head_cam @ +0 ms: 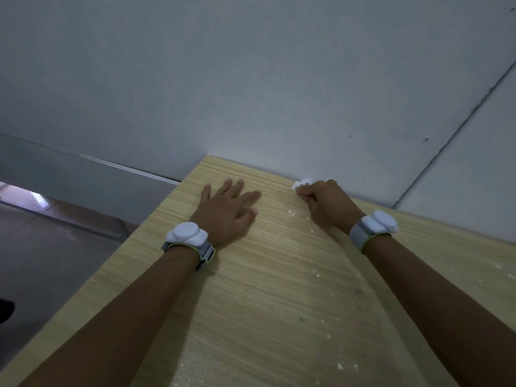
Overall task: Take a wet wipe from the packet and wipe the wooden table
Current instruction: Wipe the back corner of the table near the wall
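Right hand [325,203] fisted on wipe [302,182] at wall edge; left hand [230,209] flat, open, bracing table [279,289]. Press firm, sweep crumbs [315,272] behind hand.

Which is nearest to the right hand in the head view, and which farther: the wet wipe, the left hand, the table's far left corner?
1. wet wipe: pinched in the right hand, by the wall at the table's far edge.
2. left hand: flat on the wooden table, to the left.
3. far left corner: beyond the left hand, against the wall.
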Demonstrator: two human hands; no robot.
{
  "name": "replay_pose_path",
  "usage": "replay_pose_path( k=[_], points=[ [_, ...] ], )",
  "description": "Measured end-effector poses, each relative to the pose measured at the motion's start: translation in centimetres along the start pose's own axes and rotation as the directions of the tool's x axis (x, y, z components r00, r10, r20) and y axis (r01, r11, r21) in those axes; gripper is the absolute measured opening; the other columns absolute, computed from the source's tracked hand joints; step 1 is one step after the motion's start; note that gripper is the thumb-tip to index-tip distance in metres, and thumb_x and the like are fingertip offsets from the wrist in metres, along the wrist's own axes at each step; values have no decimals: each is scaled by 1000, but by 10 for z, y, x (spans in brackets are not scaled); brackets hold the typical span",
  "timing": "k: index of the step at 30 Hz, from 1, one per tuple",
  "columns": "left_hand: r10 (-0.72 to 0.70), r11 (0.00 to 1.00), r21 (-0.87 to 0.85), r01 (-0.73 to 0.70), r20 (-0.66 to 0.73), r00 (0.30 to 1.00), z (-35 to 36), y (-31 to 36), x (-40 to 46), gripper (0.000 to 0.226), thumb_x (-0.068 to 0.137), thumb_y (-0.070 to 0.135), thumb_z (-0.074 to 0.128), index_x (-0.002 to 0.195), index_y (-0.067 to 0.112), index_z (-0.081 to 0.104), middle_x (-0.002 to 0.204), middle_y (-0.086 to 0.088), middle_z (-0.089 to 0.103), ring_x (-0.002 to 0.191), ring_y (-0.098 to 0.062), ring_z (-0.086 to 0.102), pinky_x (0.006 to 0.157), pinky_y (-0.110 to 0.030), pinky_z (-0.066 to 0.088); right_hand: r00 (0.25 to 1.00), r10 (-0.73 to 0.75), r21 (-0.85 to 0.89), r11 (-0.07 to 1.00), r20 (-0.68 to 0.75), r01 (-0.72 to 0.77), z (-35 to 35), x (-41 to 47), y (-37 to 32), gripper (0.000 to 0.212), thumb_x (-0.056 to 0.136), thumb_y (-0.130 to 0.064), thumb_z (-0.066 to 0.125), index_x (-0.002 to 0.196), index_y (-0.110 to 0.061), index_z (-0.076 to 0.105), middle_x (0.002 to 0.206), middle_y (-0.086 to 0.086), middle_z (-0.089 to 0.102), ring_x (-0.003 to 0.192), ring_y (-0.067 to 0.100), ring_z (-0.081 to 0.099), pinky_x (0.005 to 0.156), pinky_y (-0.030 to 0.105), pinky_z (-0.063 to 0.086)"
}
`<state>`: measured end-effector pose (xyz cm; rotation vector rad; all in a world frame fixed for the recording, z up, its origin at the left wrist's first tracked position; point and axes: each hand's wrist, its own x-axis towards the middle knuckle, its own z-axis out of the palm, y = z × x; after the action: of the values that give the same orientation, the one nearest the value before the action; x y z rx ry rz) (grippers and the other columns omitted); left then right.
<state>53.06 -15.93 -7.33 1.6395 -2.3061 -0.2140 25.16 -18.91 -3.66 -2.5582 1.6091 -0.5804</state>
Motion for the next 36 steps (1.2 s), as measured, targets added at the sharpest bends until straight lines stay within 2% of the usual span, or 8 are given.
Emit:
replay_pose_path(
  k=[6,11,16,20,24,27,33,36],
  points=[
    [10,1000,1,-10,17,1000,-1,0,9,60,96,64,27,154,49,28,170,5,17,158,-15,8,123,-62,3,986,-158,99,982,-53,162,-5,-6,-3,21,95,-6,69,107,-17,82,121,-39,52,96,-32,52,77,-9,30],
    [11,1000,-13,-11,-1,1000,1,-1,12,61,95,65,27,153,49,30,169,5,20,157,-14,9,123,-62,3,997,-74,33,997,13,73,-8,6,3,20,101,-14,62,109,-18,81,111,-1,78,103,11,72,92,23,53],
    [12,1000,-8,-12,-22,1000,7,-5,14,61,94,68,26,152,50,29,169,6,22,157,-13,10,123,-61,4,988,-157,111,981,-10,157,-2,9,-8,14,93,-2,70,98,-10,81,110,-7,74,101,-35,46,86,-6,36],
    [14,1000,-2,-14,-34,999,10,-7,16,61,94,69,26,152,50,28,168,6,22,157,-12,10,123,-62,5,999,-39,107,994,5,38,-10,9,2,20,97,-10,69,113,-15,80,121,2,74,120,10,66,109,17,44],
    [15,1000,-10,-15,-34,999,10,-10,18,62,93,70,26,152,50,28,168,6,23,157,-12,10,123,-62,4,999,-26,104,994,39,22,-15,5,-6,15,99,-19,70,107,-15,82,108,5,77,98,15,74,90,27,55],
    [19,1000,-7,-19,-34,999,8,-9,18,62,93,70,26,152,49,29,168,6,23,157,-12,11,123,-62,5,1000,14,150,989,28,-18,-20,1,-8,14,98,-19,70,104,-19,83,99,0,80,80,7,71,72,13,50],
    [9,1000,-13,-10,-23,1000,5,-8,16,63,93,69,27,152,49,31,168,6,22,157,-11,10,123,-61,3,980,-160,173,975,121,137,-15,-22,-22,32,90,0,72,104,-26,83,97,-33,73,92,-21,63,83,3,46],
    [13,1000,-9,-13,-20,1000,4,-7,15,62,93,69,27,152,49,31,168,6,22,157,-11,10,123,-61,4,956,-260,66,965,134,253,-13,-20,-20,18,91,-2,72,94,-19,80,81,-16,73,79,1,69,72,5,42]
  ],
)
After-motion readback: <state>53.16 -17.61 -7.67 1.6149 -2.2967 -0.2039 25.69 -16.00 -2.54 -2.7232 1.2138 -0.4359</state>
